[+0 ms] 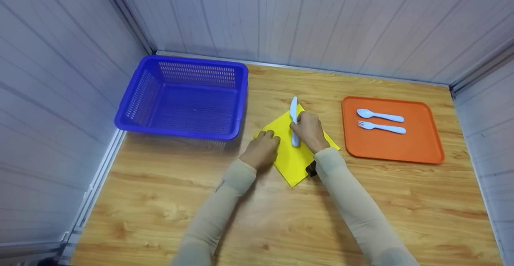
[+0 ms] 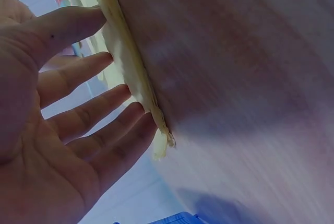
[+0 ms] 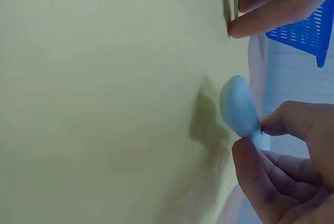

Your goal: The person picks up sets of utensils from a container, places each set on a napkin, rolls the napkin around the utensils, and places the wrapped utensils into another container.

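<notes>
A light-blue plastic knife (image 1: 294, 111) is pinched between the thumb and fingers of my right hand (image 1: 310, 130), its blade pointing to the far side. The rounded handle end (image 3: 239, 106) shows in the right wrist view, a little above the cloth with a shadow beside it. Beneath the knife lies a yellow cloth (image 1: 291, 165), turned cornerwise on the table. My left hand (image 1: 263, 147) rests at the cloth's left corner. In the left wrist view its extended fingers (image 2: 96, 112) and thumb touch the layered cloth edge (image 2: 136, 72).
An orange tray (image 1: 393, 147) at the right bears a light-blue spoon (image 1: 379, 115) and a matching fork (image 1: 381, 127). At the far left stands a blue plastic basket (image 1: 180, 133). Panel walls (image 1: 281, 21) enclose the wooden table (image 1: 261, 234) at the back and sides.
</notes>
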Demonstrator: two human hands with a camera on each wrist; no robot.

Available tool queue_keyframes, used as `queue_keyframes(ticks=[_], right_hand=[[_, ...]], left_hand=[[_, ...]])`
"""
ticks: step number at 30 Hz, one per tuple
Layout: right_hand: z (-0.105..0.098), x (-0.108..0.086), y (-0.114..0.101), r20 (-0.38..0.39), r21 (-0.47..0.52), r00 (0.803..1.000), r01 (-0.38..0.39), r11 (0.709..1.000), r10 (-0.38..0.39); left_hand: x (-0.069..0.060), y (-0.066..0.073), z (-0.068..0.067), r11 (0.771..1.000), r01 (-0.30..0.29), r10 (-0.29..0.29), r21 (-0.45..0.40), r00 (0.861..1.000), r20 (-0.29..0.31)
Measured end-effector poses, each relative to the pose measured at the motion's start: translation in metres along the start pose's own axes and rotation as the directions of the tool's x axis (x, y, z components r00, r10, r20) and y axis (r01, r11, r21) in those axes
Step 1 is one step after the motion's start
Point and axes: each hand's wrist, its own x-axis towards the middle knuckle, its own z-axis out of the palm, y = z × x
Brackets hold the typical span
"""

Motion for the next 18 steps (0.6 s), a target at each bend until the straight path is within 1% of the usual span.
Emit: queue_keyframes(ticks=[6, 10, 14, 18], right_hand=[[0.008, 0.0, -0.005, 0.036, 0.032, 0.998, -0.058, 0.998, 0.057], [0.01, -0.001, -0.007, 0.066, 0.024, 0.994, -0.091, 0.996, 0.089], [0.012, -0.001, -0.009, 0.085, -0.004, 0.992, -0.094, 0.996, 0.094], [0.014, -0.001, -0.01, 0.071, -0.025, 0.995, -0.073, 0.997, 0.075]], left_hand=[[0.0, 0.0, 0.002, 1.0, 0.011, -0.011, -0.019, 1.0, 0.014], [0.0, 0.0, 0.002, 0.999, 0.022, -0.021, -0.029, 0.999, 0.035], [0.0, 0.0, 0.002, 0.999, 0.031, -0.029, -0.028, 0.998, 0.05], [-0.001, 0.0, 0.002, 0.999, 0.03, -0.029, -0.023, 0.999, 0.046]])
